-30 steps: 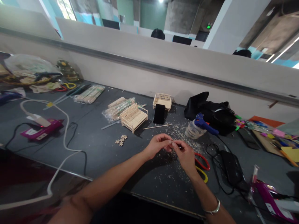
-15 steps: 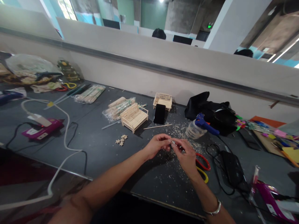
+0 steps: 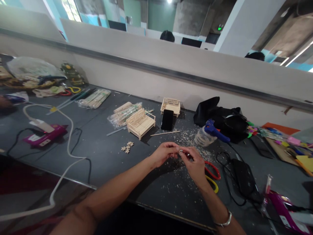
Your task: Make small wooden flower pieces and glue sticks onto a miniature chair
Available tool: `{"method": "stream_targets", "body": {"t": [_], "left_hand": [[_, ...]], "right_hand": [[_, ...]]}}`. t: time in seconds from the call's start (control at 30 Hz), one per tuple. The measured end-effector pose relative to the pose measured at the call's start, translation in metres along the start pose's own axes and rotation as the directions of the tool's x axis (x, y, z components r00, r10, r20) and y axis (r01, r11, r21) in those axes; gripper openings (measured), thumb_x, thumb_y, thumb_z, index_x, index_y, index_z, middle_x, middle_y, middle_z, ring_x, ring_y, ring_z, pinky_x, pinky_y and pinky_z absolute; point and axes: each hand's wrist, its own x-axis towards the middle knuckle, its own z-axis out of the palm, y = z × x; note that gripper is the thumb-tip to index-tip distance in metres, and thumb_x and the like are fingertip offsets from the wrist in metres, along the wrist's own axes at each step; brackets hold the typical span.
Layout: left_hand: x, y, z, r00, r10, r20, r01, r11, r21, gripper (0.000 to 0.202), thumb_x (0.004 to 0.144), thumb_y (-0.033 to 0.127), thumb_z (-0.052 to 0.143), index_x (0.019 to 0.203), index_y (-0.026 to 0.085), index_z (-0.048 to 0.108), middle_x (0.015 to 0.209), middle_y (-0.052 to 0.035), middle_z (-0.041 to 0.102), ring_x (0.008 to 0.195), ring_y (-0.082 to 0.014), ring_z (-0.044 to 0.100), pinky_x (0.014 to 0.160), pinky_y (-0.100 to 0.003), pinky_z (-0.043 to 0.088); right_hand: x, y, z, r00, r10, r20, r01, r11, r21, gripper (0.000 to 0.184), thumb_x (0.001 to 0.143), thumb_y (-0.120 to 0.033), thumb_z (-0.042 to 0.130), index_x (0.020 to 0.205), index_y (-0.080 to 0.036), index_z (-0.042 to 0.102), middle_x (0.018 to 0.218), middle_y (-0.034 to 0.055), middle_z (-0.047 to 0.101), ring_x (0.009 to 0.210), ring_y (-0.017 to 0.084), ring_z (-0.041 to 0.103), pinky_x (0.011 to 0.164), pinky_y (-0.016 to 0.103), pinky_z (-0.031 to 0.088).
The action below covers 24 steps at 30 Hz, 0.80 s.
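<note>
My left hand and my right hand meet above the table, fingertips pinched together. Between them is a tiny pale piece, mostly covered by the fingers and too small to name. Small flower-shaped wooden pieces lie to the left of my hands. Beyond them stands a miniature wooden bench, and a thin stick lies flat nearby. Scissors with red and yellow handles rest partly under my right wrist.
A phone leans against a second miniature bench. At right, a blue glue gun rests on a plastic jar. Cables and a purple power strip occupy the left. A blurred hand shows at the left edge. Shavings litter the tabletop.
Both hands stay pinched together with only slight finger movement. A blurred hand has come in at the far left edge beside the blue tool there.
</note>
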Motion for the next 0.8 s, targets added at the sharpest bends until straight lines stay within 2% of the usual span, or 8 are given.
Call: {"method": "stream_targets", "body": {"t": [0.17, 0.33, 0.5, 0.6, 0.7, 0.8], "left_hand": [[-0.001, 0.000, 0.001, 1.000, 0.013, 0.004, -0.013, 1.000, 0.016, 0.040, 0.046, 0.038, 0.093, 0.068, 0.013, 0.070, 0.064, 0.0000, 0.066, 0.056, -0.0084, 0.056, 0.061, -0.024, 0.044], [-0.001, 0.001, 0.004, 0.992, 0.121, -0.023, -0.119, 0.991, 0.062, 0.040, 0.048, 0.037, 0.091, 0.075, 0.015, 0.071, 0.069, 0.0012, 0.066, 0.058, -0.0091, 0.055, 0.059, -0.024, 0.044], [-0.003, 0.006, 0.008, 0.974, 0.221, -0.057, -0.211, 0.967, 0.145, 0.031, 0.055, 0.035, 0.084, 0.073, 0.015, 0.067, 0.063, 0.0033, 0.062, 0.053, -0.0087, 0.053, 0.058, -0.024, 0.043], [-0.011, 0.017, 0.014, 0.966, 0.248, -0.075, -0.233, 0.959, 0.163, 0.023, 0.062, 0.031, 0.078, 0.072, 0.016, 0.063, 0.062, 0.0027, 0.061, 0.053, -0.0089, 0.054, 0.058, -0.024, 0.043], [-0.028, 0.037, 0.019, 0.959, 0.278, -0.052, -0.260, 0.940, 0.223, 0.018, 0.067, 0.029, 0.073, 0.073, 0.016, 0.061, 0.065, 0.0022, 0.062, 0.054, -0.0085, 0.054, 0.060, -0.024, 0.045], [-0.055, 0.059, 0.013, 0.922, 0.382, -0.056, -0.342, 0.876, 0.340, 0.017, 0.070, 0.029, 0.073, 0.076, 0.017, 0.062, 0.068, 0.0010, 0.064, 0.057, -0.0091, 0.056, 0.060, -0.023, 0.046]], "right_hand": [[0.000, -0.002, 0.000, 0.999, 0.047, 0.018, -0.047, 0.999, 0.007, 0.013, 0.086, -0.027, 0.062, 0.093, -0.025, 0.073, 0.077, 0.0014, 0.067, 0.066, 0.016, 0.060, 0.059, 0.027, 0.050], [0.000, -0.003, -0.002, 0.992, 0.104, -0.074, -0.105, 0.994, -0.005, 0.021, 0.085, -0.032, 0.061, 0.102, -0.024, 0.071, 0.078, 0.0017, 0.068, 0.066, 0.017, 0.062, 0.059, 0.028, 0.052], [0.002, 0.003, -0.003, 0.986, 0.096, -0.136, -0.101, 0.994, -0.034, 0.020, 0.086, -0.034, 0.058, 0.095, -0.023, 0.071, 0.077, 0.0027, 0.070, 0.066, 0.017, 0.063, 0.060, 0.029, 0.052], [0.003, 0.010, -0.001, 0.985, 0.101, -0.137, -0.106, 0.994, -0.031, 0.021, 0.085, -0.035, 0.058, 0.093, -0.022, 0.071, 0.077, 0.0028, 0.070, 0.066, 0.017, 0.063, 0.060, 0.029, 0.051], [0.002, 0.015, 0.001, 0.986, 0.112, -0.120, -0.116, 0.993, -0.020, 0.021, 0.084, -0.035, 0.057, 0.091, -0.021, 0.072, 0.076, 0.0032, 0.071, 0.065, 0.017, 0.062, 0.059, 0.029, 0.051], [0.002, 0.017, 0.003, 0.987, 0.131, -0.098, -0.133, 0.991, -0.012, 0.021, 0.084, -0.035, 0.058, 0.090, -0.022, 0.072, 0.075, 0.0030, 0.071, 0.064, 0.017, 0.062, 0.059, 0.029, 0.051]]}}
